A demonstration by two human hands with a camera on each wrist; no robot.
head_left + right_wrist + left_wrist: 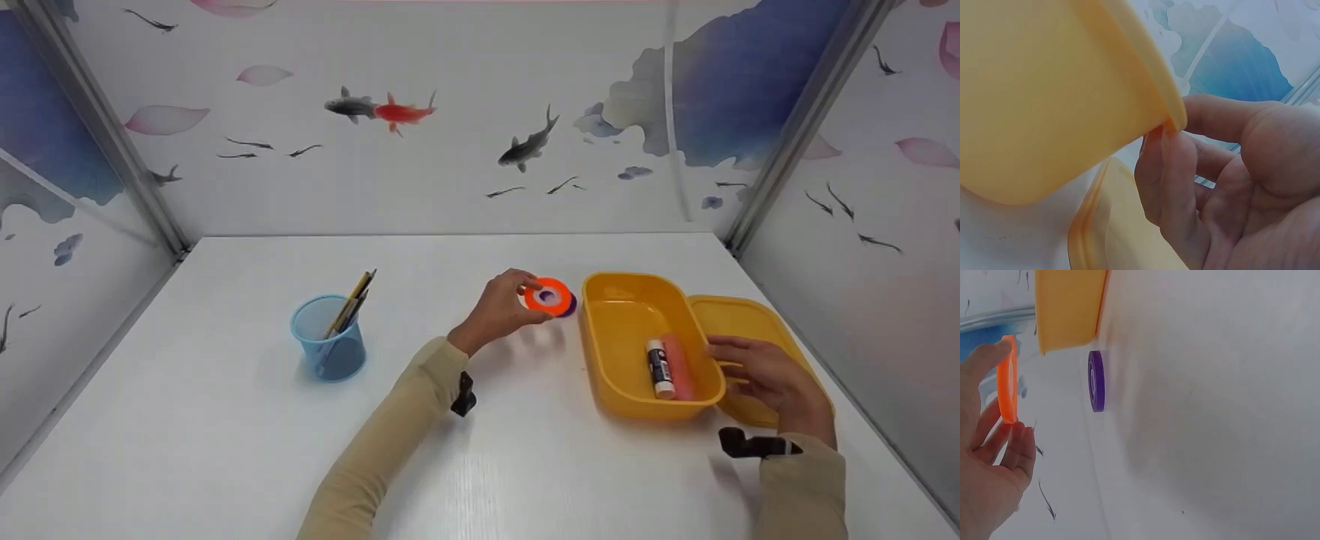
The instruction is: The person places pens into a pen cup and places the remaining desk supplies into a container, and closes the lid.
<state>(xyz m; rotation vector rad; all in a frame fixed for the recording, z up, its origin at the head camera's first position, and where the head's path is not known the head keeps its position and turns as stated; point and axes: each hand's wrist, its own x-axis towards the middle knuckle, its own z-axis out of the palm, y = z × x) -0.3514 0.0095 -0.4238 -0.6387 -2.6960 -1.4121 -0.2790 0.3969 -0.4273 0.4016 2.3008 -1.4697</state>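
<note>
My left hand (501,307) pinches an orange ring-shaped roll, like a roll of tape (562,298), by its edges above the table. In the left wrist view the orange roll stands on edge between thumb and fingertips. Beyond it, a matching purple roll (1099,382) rests on the table by the yellow box (1069,309). With thumb and fingers, my right hand (772,379) grips the right rim of that open box (626,319). A glue stick (660,369) lies in the box beside a pinkish-orange long object (678,367).
A yellow lid (739,319) lies right of the box, partly under my right hand. On the left stands a blue mesh cup (337,360) holding several pencils (351,304). Printed walls (450,187) enclose the white table (225,450) at the back and sides.
</note>
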